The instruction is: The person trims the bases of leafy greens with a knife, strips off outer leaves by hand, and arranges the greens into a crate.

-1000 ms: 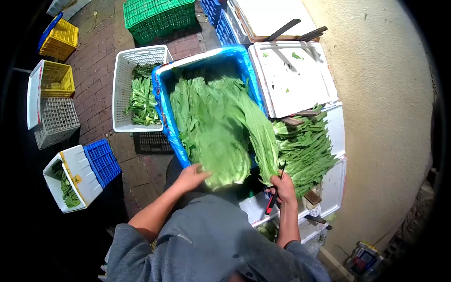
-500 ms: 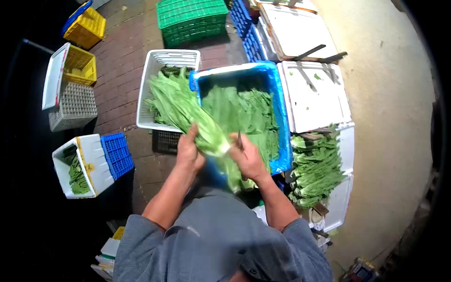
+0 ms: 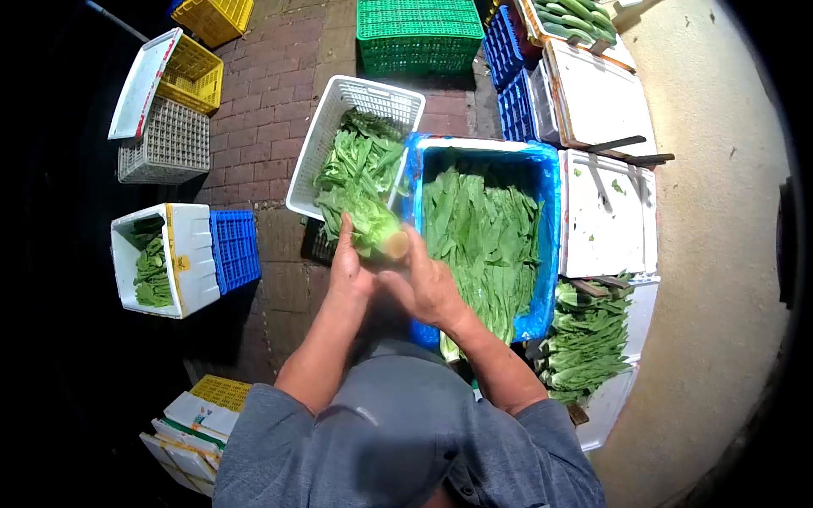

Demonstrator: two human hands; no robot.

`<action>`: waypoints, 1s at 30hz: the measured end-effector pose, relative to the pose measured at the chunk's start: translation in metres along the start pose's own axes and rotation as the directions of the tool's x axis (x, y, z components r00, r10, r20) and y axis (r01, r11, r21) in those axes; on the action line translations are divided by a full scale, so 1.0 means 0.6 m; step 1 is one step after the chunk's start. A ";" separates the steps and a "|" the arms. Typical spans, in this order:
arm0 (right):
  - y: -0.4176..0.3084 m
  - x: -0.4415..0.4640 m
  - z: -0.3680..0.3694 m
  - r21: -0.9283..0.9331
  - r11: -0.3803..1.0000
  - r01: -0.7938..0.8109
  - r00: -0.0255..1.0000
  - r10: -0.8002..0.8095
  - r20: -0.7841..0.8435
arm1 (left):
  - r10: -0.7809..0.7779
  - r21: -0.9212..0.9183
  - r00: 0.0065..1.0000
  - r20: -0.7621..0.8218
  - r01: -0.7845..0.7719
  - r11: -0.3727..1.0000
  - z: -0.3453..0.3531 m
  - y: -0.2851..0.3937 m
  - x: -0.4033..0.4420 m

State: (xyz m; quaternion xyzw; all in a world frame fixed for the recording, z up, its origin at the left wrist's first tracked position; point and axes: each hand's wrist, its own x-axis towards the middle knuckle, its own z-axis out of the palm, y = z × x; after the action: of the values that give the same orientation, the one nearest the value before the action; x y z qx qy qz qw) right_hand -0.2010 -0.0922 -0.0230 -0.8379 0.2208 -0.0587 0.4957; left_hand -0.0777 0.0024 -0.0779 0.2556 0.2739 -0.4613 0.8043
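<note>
The left hand (image 3: 349,269) grips a leafy lettuce (image 3: 364,213) by its left side, thumb up against the leaves, and the pale cut end (image 3: 395,245) points right and near. The right hand (image 3: 426,286) curls just beside that end; its fingers are partly hidden and blurred, so whether it grips the stem cannot be told. The lettuce lies over the near right part of a white basket (image 3: 326,131), which has more loose leaves (image 3: 360,157) in it. Just right of the basket stands a box (image 3: 550,229) lined with blue plastic, holding long greens (image 3: 483,245) with pale stems at the near side. Further right, a pile of greens (image 3: 589,339) rests on a white surface (image 3: 641,317), near a white lid (image 3: 605,233) dotted with leaf scraps (image 3: 617,186). A green crate (image 3: 419,42) stands at the far side, and on the left a white foam box (image 3: 195,262) with greens inside sits beside a blue crate (image 3: 235,250)
</note>
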 end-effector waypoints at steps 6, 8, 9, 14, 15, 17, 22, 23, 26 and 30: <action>-0.006 0.021 0.012 -0.041 0.997 0.062 0.998 -0.062 -0.002 | -0.010 -0.005 0.999 -0.035 0.010 1.000 -0.008 0.016 0.004; -0.011 0.029 0.018 -0.040 0.996 0.079 0.997 -0.080 -0.021 | -0.027 -0.026 0.999 -0.027 0.026 0.999 -0.026 0.021 0.012; -0.015 0.033 0.018 -0.067 0.995 0.080 0.997 -0.081 0.000 | -0.019 -0.033 0.999 -0.026 0.019 0.999 -0.028 0.023 0.014; -0.017 0.053 0.023 -0.119 0.984 0.133 0.991 -0.130 0.035 | -0.018 -0.129 1.000 0.006 0.019 0.992 -0.056 0.036 0.031; -0.018 0.058 0.023 -0.120 0.983 0.137 0.990 -0.132 0.049 | -0.060 -0.150 0.998 0.011 0.061 0.987 -0.047 0.043 0.022; -0.020 0.071 0.019 -0.124 0.982 0.145 0.988 -0.137 0.074 | -0.056 -0.135 0.998 -0.013 0.054 0.989 -0.044 0.051 0.017; -0.004 0.103 0.026 0.109 0.992 0.059 0.978 -0.079 0.191 | 0.008 -0.131 0.988 -0.154 -0.028 0.991 -0.044 0.066 0.020; -0.001 0.108 0.028 0.167 0.986 0.016 0.972 -0.055 0.230 | 0.003 -0.105 0.986 -0.167 -0.021 0.994 -0.042 0.072 0.015; 0.010 0.123 0.042 0.297 0.946 -0.132 0.950 0.034 0.312 | 0.021 -0.099 0.948 -0.317 -0.055 0.994 -0.016 0.085 0.008; 0.018 0.140 0.061 0.436 0.882 -0.182 0.929 0.009 0.370 | 0.052 -0.113 0.931 -0.361 -0.099 0.989 -0.046 0.096 0.023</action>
State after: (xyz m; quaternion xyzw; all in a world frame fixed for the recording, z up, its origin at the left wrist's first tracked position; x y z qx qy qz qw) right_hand -0.1172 -0.1031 -0.0606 -0.6798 0.1484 0.0686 0.7149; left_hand -0.0268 0.0379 -0.0976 0.2930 0.4343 -0.3573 0.7732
